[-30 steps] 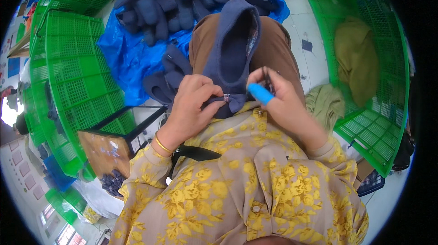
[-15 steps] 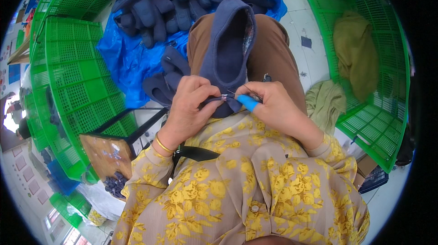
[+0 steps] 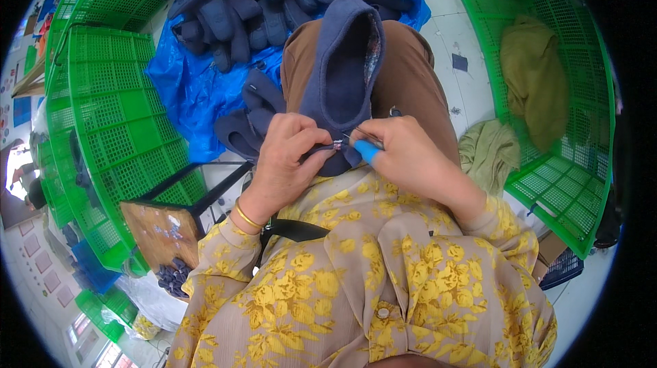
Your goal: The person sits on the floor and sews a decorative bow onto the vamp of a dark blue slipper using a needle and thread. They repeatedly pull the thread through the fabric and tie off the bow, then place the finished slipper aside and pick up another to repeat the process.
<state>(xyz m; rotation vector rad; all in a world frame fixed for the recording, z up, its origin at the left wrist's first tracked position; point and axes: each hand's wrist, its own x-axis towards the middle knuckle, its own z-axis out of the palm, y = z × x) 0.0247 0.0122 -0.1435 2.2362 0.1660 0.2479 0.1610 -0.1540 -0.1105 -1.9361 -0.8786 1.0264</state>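
Slipper (image 3: 342, 73), dark blue, lies on the person's brown trousers (image 3: 404, 73), its opening facing up and its near end toward the torso. At the slipper's near end, the left hand (image 3: 287, 149) pinches a bow (image 3: 351, 156) between thumb and forefinger, beside its patterned band (image 3: 337, 145). Right of the band, the right hand (image 3: 407, 152), one digit wrapped in blue, is closed on a slender tool (image 3: 369, 138); the tip is too small to identify. Step in hand, as judged: fine work, probably stitching, at the bow; whether the bow is fastened to the slipper cannot be told. Next move calls for a firm left pinch, with the tool tip guided clear of the left fingertips. Beyond and left of the slipper, similar slippers (image 3: 246, 8) lie heaped on a blue sheet (image 3: 174, 101).
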